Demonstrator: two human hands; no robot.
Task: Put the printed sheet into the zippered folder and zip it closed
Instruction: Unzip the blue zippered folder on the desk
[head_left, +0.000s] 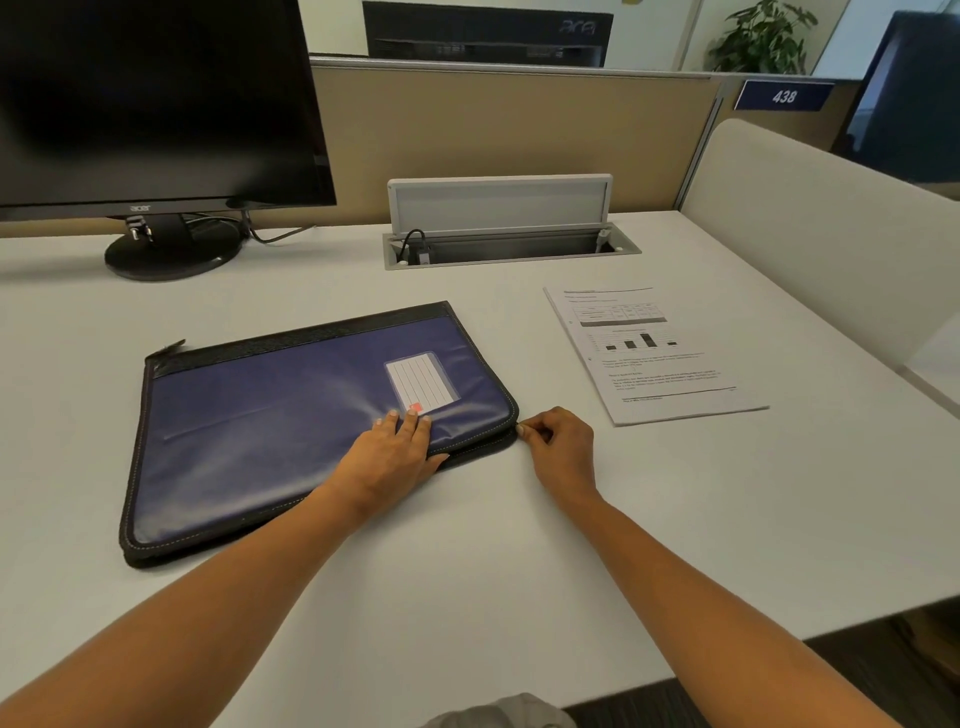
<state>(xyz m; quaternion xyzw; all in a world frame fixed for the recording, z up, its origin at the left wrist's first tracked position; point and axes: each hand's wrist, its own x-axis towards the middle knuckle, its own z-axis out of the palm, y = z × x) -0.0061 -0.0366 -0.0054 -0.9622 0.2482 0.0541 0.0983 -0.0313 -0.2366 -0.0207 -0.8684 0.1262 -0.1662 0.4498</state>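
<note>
While the folder (291, 415) lies flat on the white table (467, 571), both hands work at its near right corner. Folder: dark blue, black zipper border, lined label pocket (422, 383) on the cover, set at a slant with its long side running from near left to far right. Left hand (392, 452): palm down, fingers spread and pressed flat on the cover just below the label pocket, holding nothing. Right hand (558, 441): resting on the table just beside the folder's right corner, thumb and forefinger pinched together on a small piece at the zipper edge, most likely the zipper pull; the piece itself is too small to make out. Whether the zipper is done up along the near edge cannot be told.

Printed sheet (652, 353): lying flat on the table to the right of the folder, apart from it and from both hands, showing text, a table and a small bar chart. It is outside the folder.

Other items: black monitor (156, 104) on a round stand at the far left; cable box (511, 244) set into the table behind the folder, its lid raised; beige partition (493, 135) along the far edge, with a blue sign (783, 95) reading 438 at its right end; potted plant (761, 39) beyond.
</note>
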